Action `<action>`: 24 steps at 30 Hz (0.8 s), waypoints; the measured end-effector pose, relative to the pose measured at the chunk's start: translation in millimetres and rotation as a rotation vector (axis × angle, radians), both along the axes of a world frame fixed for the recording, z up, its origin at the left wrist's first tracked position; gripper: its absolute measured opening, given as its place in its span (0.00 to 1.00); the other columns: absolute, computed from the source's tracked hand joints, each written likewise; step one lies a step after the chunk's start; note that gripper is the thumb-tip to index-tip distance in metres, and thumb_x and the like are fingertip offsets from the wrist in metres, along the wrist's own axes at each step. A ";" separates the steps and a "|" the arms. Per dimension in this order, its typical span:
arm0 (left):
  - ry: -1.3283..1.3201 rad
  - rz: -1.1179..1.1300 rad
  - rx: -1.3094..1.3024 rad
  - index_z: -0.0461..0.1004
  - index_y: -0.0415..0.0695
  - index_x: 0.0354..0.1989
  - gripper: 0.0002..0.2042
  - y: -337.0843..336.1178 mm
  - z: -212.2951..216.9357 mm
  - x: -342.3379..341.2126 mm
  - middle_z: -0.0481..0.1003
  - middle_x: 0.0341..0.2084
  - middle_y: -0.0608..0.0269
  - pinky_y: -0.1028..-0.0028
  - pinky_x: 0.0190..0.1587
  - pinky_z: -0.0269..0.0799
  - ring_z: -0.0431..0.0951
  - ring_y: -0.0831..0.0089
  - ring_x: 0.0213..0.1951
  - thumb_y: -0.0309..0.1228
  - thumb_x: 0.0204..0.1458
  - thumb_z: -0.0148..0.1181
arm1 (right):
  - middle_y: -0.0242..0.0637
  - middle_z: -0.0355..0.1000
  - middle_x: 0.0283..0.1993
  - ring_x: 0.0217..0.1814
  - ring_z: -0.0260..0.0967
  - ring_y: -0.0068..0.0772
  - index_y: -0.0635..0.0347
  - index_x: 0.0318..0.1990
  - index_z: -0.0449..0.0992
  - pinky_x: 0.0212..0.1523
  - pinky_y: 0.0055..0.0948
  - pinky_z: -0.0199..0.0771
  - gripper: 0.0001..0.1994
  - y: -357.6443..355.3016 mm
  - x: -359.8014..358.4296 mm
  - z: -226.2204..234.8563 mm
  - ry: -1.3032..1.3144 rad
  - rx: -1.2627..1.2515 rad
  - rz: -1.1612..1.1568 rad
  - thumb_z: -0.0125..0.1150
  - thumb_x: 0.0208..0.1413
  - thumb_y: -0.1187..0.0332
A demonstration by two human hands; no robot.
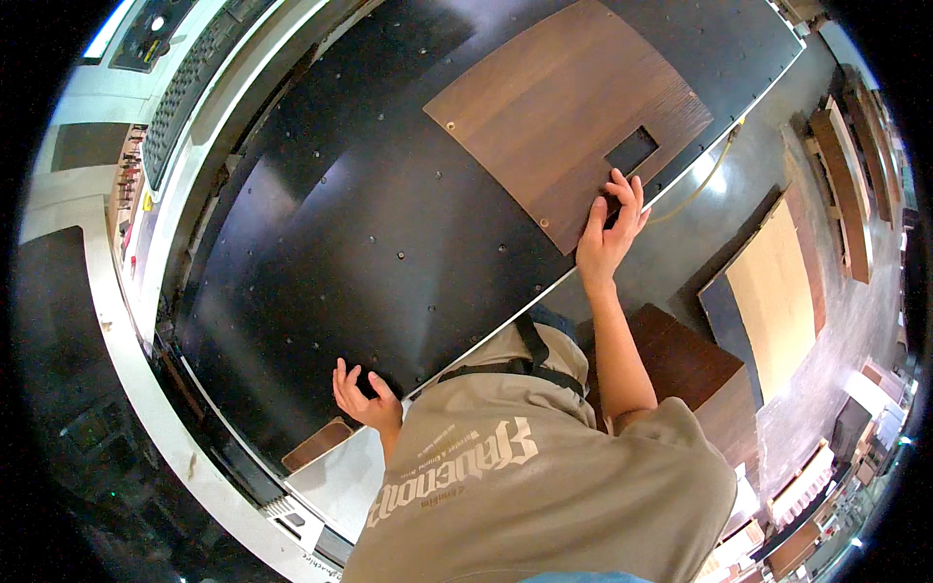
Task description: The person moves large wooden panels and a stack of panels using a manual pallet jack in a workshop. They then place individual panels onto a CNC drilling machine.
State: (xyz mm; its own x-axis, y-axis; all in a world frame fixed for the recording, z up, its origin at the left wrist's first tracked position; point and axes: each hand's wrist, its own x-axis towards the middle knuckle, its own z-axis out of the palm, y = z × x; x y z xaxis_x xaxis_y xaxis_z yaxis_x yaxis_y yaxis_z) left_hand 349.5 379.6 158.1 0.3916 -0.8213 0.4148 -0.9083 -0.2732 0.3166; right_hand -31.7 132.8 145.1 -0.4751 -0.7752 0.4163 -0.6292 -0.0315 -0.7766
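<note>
A brown wood-grain panel (554, 117) lies flat on a black table (330, 253) dotted with small holes. The panel has a rectangular cut-out (632, 151) near its right edge and small round holes by its corners. My right hand (612, 225) is at the panel's near right edge, close to the cut-out, thumb and fingers apart and their tips over the wood; whether they press on it I cannot tell. At the table's near edge, my left hand (367, 396) hangs over the black surface with spread fingers and nothing in it.
A small brown piece (319, 444) lies at the table's lower left end, by a white surface (342, 478). White machine framing (126, 282) runs along the left. On the floor to the right are stacked boards (773, 291), a dark brown panel (671, 360) and a yellow hose (714, 170).
</note>
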 end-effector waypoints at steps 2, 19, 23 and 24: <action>0.000 -0.006 0.002 0.79 0.39 0.48 0.12 0.6 1.1 1.0 0.77 0.64 0.49 0.50 0.69 0.61 0.72 0.44 0.65 0.32 0.60 0.62 | 0.32 0.74 0.70 0.83 0.54 0.48 0.52 0.54 0.75 0.81 0.65 0.25 0.10 1.0 0.5 0.5 0.013 0.005 -0.002 0.58 0.68 0.70; -0.028 -0.032 -0.007 0.76 0.41 0.50 0.13 3.7 -2.1 3.7 0.75 0.66 0.48 0.46 0.69 0.60 0.71 0.44 0.66 0.34 0.62 0.58 | 0.26 0.68 0.75 0.83 0.55 0.43 0.47 0.56 0.76 0.78 0.75 0.35 0.11 -58.6 -12.9 28.5 0.409 0.275 -0.124 0.54 0.71 0.64; 0.001 -0.011 -0.019 0.76 0.41 0.50 0.12 2.9 -1.5 2.8 0.75 0.66 0.48 0.46 0.70 0.59 0.71 0.43 0.66 0.33 0.62 0.59 | 0.29 0.65 0.78 0.85 0.51 0.44 0.47 0.59 0.76 0.79 0.74 0.36 0.12 -64.6 -10.0 33.7 0.432 0.301 -0.088 0.53 0.72 0.63; -0.008 -0.009 -0.018 0.76 0.41 0.50 0.12 5.4 -2.8 3.0 0.75 0.66 0.48 0.46 0.70 0.59 0.71 0.43 0.66 0.33 0.62 0.59 | 0.30 0.65 0.77 0.85 0.51 0.45 0.48 0.59 0.76 0.80 0.73 0.37 0.13 -62.4 -8.7 33.5 0.439 0.321 -0.082 0.53 0.73 0.62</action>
